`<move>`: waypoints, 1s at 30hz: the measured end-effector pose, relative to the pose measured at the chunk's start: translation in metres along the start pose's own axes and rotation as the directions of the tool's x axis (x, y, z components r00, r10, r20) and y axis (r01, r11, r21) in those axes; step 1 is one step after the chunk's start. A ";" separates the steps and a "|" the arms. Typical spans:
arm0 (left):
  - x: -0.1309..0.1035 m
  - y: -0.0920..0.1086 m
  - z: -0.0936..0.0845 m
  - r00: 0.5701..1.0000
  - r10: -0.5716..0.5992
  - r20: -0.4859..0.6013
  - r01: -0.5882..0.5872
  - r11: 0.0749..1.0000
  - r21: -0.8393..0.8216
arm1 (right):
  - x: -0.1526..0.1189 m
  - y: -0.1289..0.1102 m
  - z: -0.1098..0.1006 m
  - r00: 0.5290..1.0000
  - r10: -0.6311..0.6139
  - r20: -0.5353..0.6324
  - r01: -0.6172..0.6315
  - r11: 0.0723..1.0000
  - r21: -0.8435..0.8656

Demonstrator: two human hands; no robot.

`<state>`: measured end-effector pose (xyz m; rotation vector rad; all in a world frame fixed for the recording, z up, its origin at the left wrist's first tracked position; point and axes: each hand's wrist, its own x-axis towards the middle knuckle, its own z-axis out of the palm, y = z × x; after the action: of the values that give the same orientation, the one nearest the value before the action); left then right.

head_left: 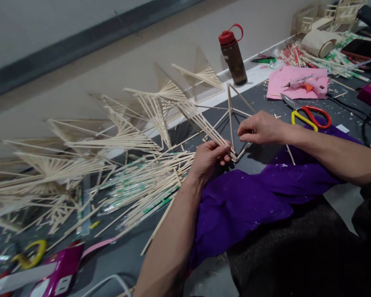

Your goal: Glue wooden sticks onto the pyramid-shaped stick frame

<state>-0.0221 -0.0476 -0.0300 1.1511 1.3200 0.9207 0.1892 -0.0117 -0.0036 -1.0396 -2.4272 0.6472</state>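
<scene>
My left hand is closed on the lower corner of a wooden stick frame. Thin pale sticks fan out from that corner, and others rise into a triangle behind it. Just right of the frame, above the table, is my right hand with its fingers curled together. Whatever they may hold is too small or hidden to make out. Under my left wrist lies a heap of loose sticks, some in clear, green-printed wrappers. Scissors with red and yellow handles rest beyond my right forearm.
Several fanned stick models stand along the wall at left. A brown bottle with a red cap is behind. A glue gun lies on pink foam. Purple cloth covers the near edge. A magenta device sits lower left.
</scene>
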 end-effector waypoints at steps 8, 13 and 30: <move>0.002 0.000 -0.002 0.996 0.067 -0.050 -0.070 0.996 -0.047 | 0.003 -0.002 0.026 0.994 0.016 0.107 -0.016 1.000 -0.009; 0.003 0.001 -0.002 0.992 0.085 -0.091 -0.090 0.995 -0.050 | -0.003 -0.008 0.002 0.967 -0.097 0.237 -0.026 0.885 0.465; 0.009 -0.011 0.005 1.000 0.024 -0.016 -0.025 0.997 -0.077 | 0.005 -0.005 0.037 0.972 0.175 0.156 -0.212 0.940 0.266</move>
<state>-0.0179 -0.0414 -0.0431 1.1048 1.2744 0.9914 0.1640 -0.0201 -0.0295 -1.1549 -2.2661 1.1244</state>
